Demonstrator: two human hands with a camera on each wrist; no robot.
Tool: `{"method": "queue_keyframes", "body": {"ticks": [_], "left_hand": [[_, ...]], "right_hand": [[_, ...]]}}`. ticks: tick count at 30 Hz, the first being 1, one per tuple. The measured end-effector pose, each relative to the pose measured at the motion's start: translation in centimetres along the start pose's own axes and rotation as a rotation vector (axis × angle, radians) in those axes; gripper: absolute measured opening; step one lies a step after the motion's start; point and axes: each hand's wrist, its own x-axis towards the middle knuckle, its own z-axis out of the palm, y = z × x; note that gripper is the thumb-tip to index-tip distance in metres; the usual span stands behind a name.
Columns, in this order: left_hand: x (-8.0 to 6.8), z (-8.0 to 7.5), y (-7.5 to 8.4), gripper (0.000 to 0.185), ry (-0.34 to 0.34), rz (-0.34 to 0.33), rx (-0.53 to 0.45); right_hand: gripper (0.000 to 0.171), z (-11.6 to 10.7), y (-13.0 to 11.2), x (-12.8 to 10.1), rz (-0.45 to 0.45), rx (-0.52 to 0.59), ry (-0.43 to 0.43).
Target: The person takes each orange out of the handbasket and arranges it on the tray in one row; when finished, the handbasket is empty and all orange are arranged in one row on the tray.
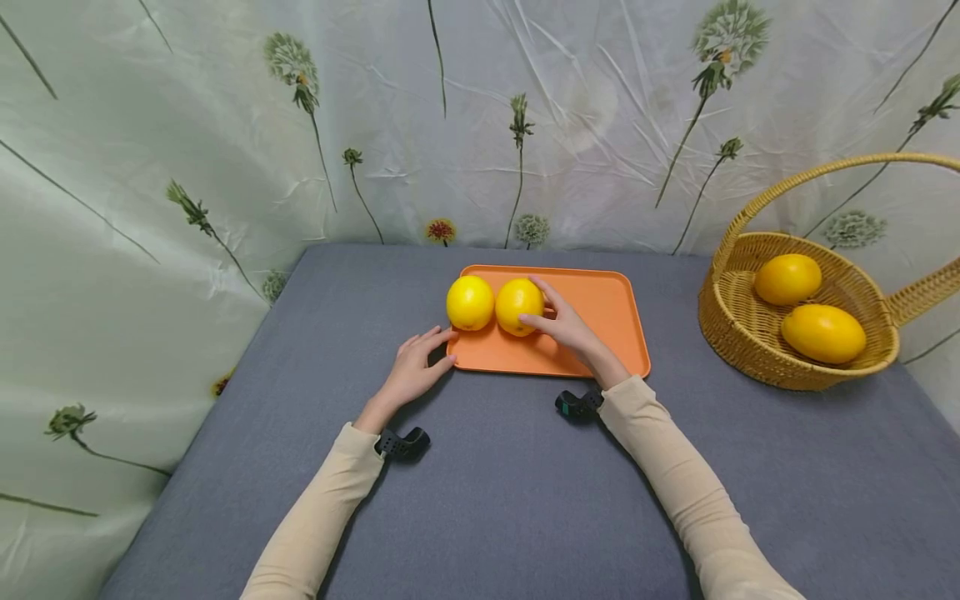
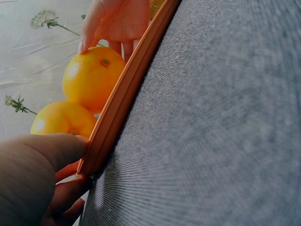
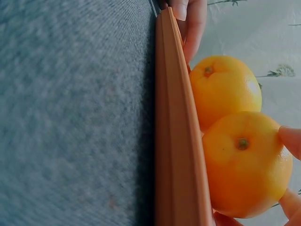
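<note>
One L orange (image 1: 470,303) & one R orange (image 1: 516,307) sit side by side at the L end of a shallow orange tray (image 1: 600,300), on a grey-blue table (image 1: 495,500); whether they touch, can't tell. A person's bare R hand (image 1: 566,325) grips the R orange, thumb on the near side, fingers on the far side, prob. because a round fruit rolls easily on a flat base. L hand (image 1: 417,367) rests thumb & fingertips at the tray's L edge, nr the front corner, fingers apart & relaxed, w/ no fruit in it. Likely reason: a light touch there would stop the tray sliding. Tray lies flat, nr both hands, so it's presumably in easy reach w/o any stretch to one side. Off to the R, well apart from the tray, a deep wicker basket (image 1: 742,350) holds 2 longer yellow fruits (image 1: 823,333); its high sides prob. keep them from rolling away.
</note>
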Motion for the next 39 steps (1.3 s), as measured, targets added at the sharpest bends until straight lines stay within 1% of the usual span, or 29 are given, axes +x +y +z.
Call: {"method": "queue_keyframes", "body": {"ticks": [6, 17, 24, 31, 39], "left_hand": [[0.0, 0.0, -0.1, 0.042, -0.005, -0.010, -0.001], [0.2, 0.0, -0.1, 0.042, -0.006, -0.020, 0.008], [0.0, 0.0, -0.1, 0.043, -0.015, -0.025, 0.001], [0.0, 0.0, -0.1, 0.043, -0.011, -0.022, 0.000], [-0.2, 0.1, -0.1, 0.043, -0.009, -0.023, 0.006]], "right_hand": [[0.076, 0.0, 0.2, 0.0, 0.007, 0.004, -0.001], [0.078, -0.7, -0.1, 0.0, 0.034, 0.059, 0.018], [0.078, -1.0, -0.2, -0.1, 0.038, 0.050, 0.008], [0.074, -1.5, -0.4, -0.4, 0.035, 0.055, 0.016], [0.075, -2.0, -0.1, -0.8, 0.048, 0.063, 0.021]]}}
